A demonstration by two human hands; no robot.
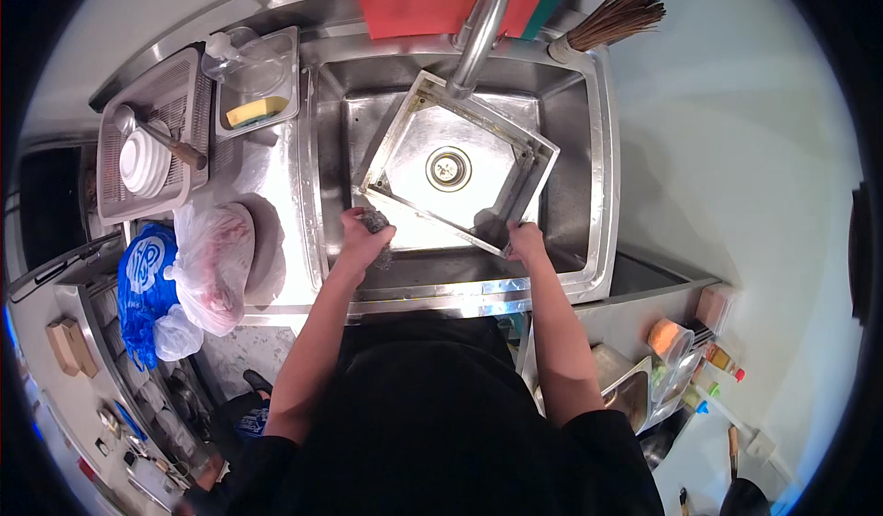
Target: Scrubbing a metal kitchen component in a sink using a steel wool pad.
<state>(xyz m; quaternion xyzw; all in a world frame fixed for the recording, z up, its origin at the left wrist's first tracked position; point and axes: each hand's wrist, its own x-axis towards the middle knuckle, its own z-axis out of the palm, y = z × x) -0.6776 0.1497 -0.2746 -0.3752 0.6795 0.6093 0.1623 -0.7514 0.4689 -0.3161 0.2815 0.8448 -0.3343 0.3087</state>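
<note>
A rectangular open metal frame (476, 110) is tilted askew inside the stainless steel sink (567, 171), under the faucet (483, 30). My right hand (527, 241) grips its lower right corner. In my left hand (362, 240) is a metal scouring pad (376, 222), held at the sink's front left, just below the frame's left corner and apart from it. Through the frame's opening the drain (448, 168) shows in the sink floor. The fingertips of my right hand are partly hidden by the frame's edge.
Left of the sink are a metal tray (295, 67) with a yellow sponge (256, 111), a plastic basket (105, 171) with white bowls and a ladle, and plastic bags (217, 261). A stick brush (614, 19) stands at the back right corner. Another person's leg (238, 409) shows at lower left.
</note>
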